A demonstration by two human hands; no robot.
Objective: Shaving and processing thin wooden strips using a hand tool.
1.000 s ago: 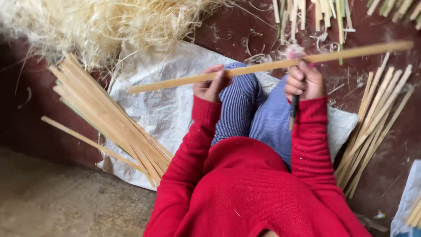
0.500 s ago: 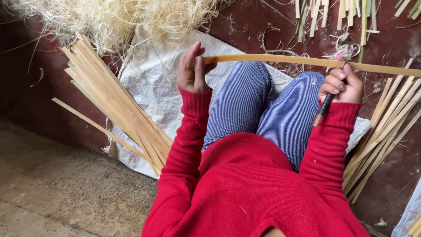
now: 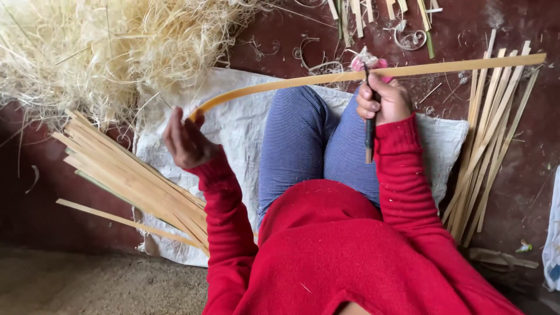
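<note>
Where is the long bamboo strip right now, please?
In the head view, the strip spans the upper frame above the knees, its left end at the left hand and the right hand gripping its middle beside a knife.

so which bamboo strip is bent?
The long strip held across the knees by the left hand and right hand; it curves down at its left end. The floor bundles lie straight.
</note>
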